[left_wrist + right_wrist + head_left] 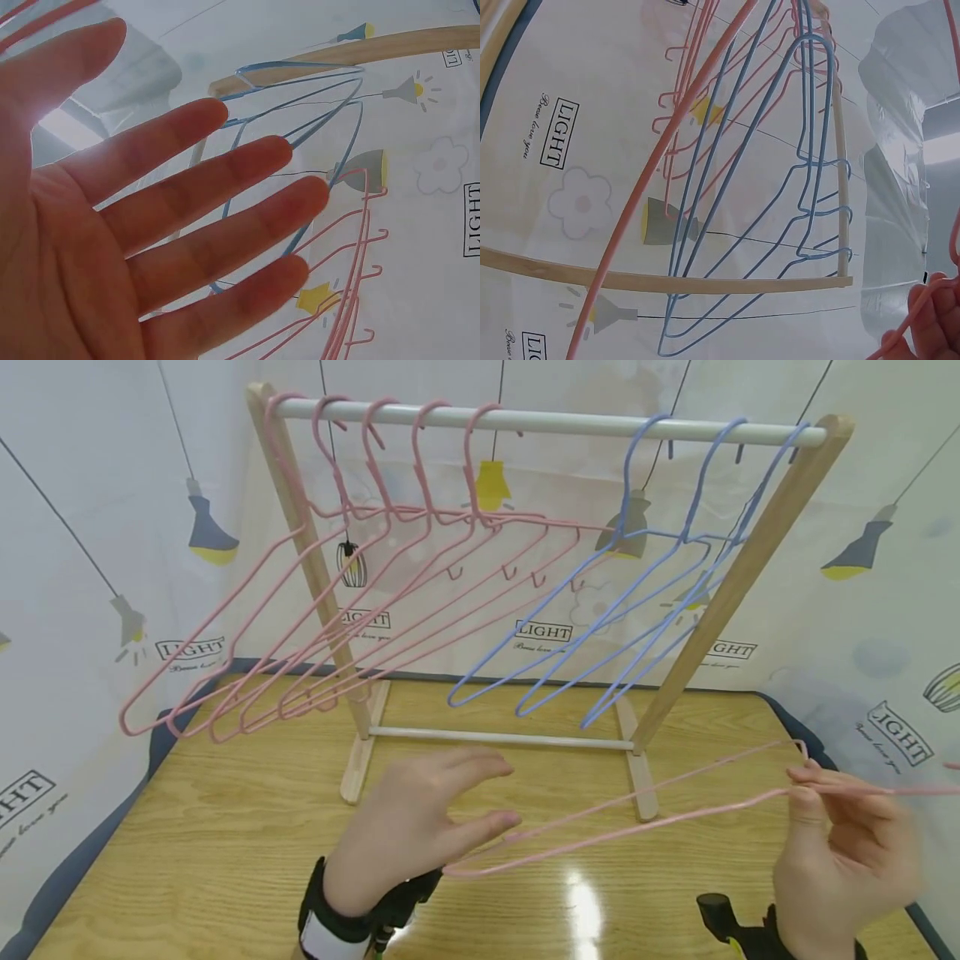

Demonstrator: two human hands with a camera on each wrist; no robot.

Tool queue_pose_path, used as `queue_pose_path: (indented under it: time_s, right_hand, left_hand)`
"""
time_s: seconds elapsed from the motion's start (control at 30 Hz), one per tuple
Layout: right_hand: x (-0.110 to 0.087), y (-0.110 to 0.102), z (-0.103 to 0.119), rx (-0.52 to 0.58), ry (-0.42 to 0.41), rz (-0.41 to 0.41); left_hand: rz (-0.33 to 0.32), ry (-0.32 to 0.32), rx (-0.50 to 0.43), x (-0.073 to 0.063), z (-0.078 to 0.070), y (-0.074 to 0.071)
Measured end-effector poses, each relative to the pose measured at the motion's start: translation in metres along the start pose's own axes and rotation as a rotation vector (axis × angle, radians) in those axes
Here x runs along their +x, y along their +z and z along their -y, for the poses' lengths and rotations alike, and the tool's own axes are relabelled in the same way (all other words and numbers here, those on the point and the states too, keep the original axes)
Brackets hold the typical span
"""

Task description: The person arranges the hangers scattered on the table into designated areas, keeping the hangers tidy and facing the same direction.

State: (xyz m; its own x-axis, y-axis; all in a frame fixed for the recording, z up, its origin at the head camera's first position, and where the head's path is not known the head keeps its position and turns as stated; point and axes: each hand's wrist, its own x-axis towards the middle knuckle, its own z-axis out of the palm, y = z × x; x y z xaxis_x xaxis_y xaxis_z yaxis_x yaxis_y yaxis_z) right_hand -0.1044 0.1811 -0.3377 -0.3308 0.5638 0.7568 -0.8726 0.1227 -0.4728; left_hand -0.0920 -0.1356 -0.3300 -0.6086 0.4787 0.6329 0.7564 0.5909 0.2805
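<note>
My right hand (851, 852) pinches a pink hanger (637, 828) near its neck, between thumb and fingers. Held low in front of the rack, the hanger stretches left across the table, and its hook end runs off the head view's right edge. Beside the hanger's left end is my left hand (420, 818), its fingers extended and thumb apart, with nothing in its grasp. In the left wrist view that palm (67, 255) shows spread fingers. Only part of the right hand (934, 319) appears in the right wrist view.
A wooden rack (735, 585) with a white rod (562, 421) stands on the wood-grain table (225, 827). Several pink hangers (467, 452) hang at the left of the rod, three blue hangers (626, 477) at the right. Behind is a lamp-patterned backdrop (825, 635).
</note>
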Motion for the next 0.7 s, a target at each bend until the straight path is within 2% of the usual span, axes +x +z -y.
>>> queue_pose_path:
  time_s: [0.13,0.27,0.37,0.5,0.7]
  right_hand:
    - [0.0002,0.0042,0.0029,0.072,-0.005,-0.059]
    - [0.0016,0.0009,0.0028,-0.017,-0.011,-0.047]
    - [0.0011,-0.0026,0.0006,-0.108,-0.025,-0.041]
    - [-0.002,-0.0012,0.0007,-0.163,-0.046,-0.063]
    - [-0.0079,0.0036,0.0043,-0.143,-0.047,-0.078]
  left_hand:
    - [0.019,0.009,-0.063,-0.0013,0.0006,0.0001]
    - [0.009,0.024,-0.208,-0.0037,0.0012,-0.0019]
    - [0.0,0.045,-0.281,-0.0051,0.0009,-0.0038]
    - [-0.006,0.098,-0.267,-0.0043,-0.001,-0.0037]
    - [-0.029,0.148,-0.215,-0.0014,-0.0057,-0.0016]
